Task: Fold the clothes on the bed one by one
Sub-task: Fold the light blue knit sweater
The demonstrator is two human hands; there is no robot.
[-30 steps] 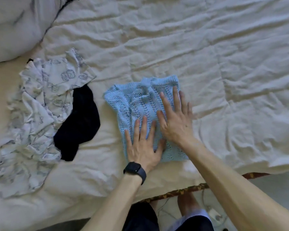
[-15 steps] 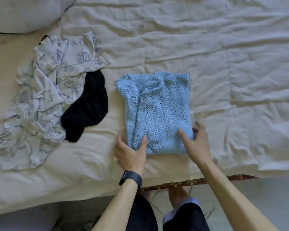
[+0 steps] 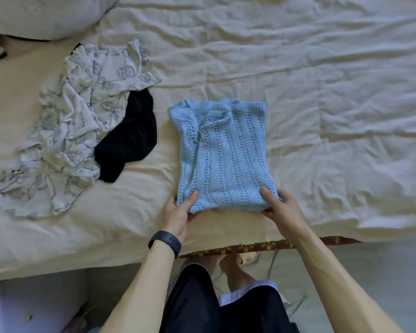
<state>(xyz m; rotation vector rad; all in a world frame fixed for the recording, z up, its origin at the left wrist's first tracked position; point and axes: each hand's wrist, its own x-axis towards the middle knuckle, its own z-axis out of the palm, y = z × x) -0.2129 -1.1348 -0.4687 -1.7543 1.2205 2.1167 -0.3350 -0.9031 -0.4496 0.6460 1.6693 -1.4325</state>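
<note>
One light-blue openwork knit top (image 3: pixel 222 155), folded into a neat upright rectangle with its ribbed edge at the far end, lies on the bed (image 3: pixel 322 68) close to the near edge. The left hand (image 3: pixel 177 216) and right hand (image 3: pixel 282 210) each pinch a near corner, thumb on top, fingers underneath. To its left lie one crumpled white printed garment (image 3: pixel 65 131) and one black garment (image 3: pixel 127 140), touching.

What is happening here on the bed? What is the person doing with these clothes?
A person stands at the edge of the bed and folds clothes. The left hand and the right hand each pinch a near corner of the blue knitted top, which lies there folded into a neat rectangle. To its left, a crumpled white patterned garment and a black garment touching it are not yet folded.
</note>
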